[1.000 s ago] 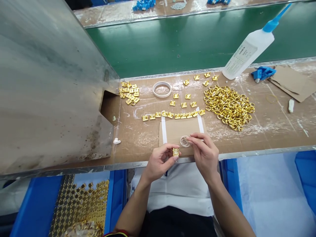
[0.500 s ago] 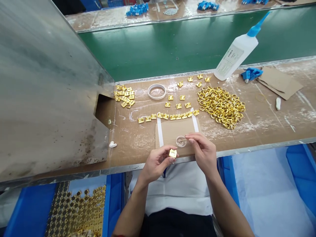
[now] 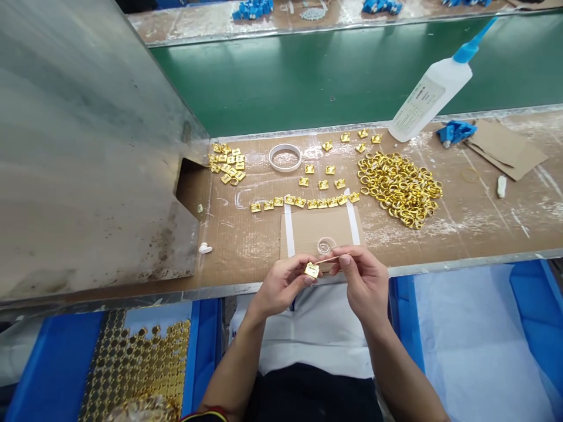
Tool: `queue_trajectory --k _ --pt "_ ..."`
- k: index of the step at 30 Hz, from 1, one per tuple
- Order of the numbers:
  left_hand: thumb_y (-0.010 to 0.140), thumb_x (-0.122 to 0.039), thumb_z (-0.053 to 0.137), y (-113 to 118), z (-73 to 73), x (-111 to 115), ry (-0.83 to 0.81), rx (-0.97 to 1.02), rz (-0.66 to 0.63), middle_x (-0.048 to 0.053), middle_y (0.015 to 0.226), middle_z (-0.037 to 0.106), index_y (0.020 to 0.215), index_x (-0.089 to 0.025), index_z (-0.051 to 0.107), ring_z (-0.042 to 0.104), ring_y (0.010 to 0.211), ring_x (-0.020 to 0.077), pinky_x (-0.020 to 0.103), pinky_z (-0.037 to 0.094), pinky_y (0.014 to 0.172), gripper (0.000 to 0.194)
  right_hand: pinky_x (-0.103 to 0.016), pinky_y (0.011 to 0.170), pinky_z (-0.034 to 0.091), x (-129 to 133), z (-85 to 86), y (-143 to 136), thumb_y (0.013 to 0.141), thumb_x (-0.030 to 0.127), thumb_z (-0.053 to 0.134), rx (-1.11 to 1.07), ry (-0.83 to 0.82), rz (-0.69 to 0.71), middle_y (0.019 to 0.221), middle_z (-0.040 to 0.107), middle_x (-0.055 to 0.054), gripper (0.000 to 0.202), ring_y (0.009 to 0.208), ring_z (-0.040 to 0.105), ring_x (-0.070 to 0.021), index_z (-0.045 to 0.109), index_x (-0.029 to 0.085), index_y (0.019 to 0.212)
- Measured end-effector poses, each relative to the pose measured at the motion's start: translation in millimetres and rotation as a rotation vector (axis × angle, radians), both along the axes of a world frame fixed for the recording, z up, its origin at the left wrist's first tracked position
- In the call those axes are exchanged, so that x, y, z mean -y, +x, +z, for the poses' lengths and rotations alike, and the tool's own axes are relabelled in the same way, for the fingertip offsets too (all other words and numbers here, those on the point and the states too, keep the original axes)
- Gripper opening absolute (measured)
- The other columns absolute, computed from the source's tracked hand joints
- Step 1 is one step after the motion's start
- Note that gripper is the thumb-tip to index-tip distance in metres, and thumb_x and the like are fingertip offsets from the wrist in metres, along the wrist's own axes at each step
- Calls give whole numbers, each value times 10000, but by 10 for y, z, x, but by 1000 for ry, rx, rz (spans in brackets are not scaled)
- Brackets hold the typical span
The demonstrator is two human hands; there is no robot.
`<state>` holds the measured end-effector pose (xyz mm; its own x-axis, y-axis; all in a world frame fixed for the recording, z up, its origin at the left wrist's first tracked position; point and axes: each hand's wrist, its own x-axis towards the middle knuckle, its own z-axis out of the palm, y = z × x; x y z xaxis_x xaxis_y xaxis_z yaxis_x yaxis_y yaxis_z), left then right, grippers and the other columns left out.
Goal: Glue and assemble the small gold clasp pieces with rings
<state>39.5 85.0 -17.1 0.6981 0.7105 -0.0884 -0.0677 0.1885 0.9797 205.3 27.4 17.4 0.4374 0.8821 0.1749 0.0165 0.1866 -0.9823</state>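
Note:
Pinched in my left hand (image 3: 281, 285) is a small square gold piece (image 3: 312, 270), held over the bench's front edge. My right hand (image 3: 364, 280) grips a thin stick (image 3: 328, 259), whose tip is at the upper edge of that piece. Just beyond my fingers a small clear round dish (image 3: 326, 245) sits on a cardboard pad (image 3: 307, 229) with white tape strips. A row of gold pieces (image 3: 322, 203) lies along the pad's far side, with several more behind it. To the right is a heap of gold rings (image 3: 399, 187).
A metal housing (image 3: 97, 158) stands at the left. Farther back are a white tape roll (image 3: 285, 158), gold pieces (image 3: 227, 164), a tilted bottle (image 3: 431, 97) and a blue clip bundle (image 3: 456, 133). Blue trays (image 3: 204, 340) flank my lap, the left one with gold parts.
My right hand has brought the stick from the dish to the gold piece in my left hand. The camera view has shifted slightly.

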Motion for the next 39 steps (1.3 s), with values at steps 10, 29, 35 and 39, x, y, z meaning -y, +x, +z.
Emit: queue_trajectory --k 10,29,35,39 --pt "926 -458 666 -15 -4 1 -2 -9 -5 89 879 690 1162 -126 680 649 815 183 257 515 704 407 -206 551 581 46 -4 4 1015 347 666 70 -11 34 821 759 -13 156 574 670 -127 771 246 958" --pt "938 -420 655 25 49 -13 -35 39 0 73 867 690 1155 -128 683 661 798 156 240 590 708 365 -252 578 583 92 -53 -32 1013 260 626 171 -42 23 829 760 -24 152 600 678 -159 766 239 960" --pt "926 -442 663 23 41 -5 -51 25 0 83 883 689 1149 -121 689 652 804 165 249 587 715 391 -254 575 587 105 -62 -48 1016 256 619 178 -45 27 853 762 -23 154 607 682 -162 764 248 966" --pt "925 -450 662 17 31 -4 -60 19 2 91 901 695 1164 -120 684 659 818 173 259 588 726 408 -253 598 592 92 -52 -57 1016 238 613 192 -35 30 857 761 -15 157 627 691 -161 762 252 970"
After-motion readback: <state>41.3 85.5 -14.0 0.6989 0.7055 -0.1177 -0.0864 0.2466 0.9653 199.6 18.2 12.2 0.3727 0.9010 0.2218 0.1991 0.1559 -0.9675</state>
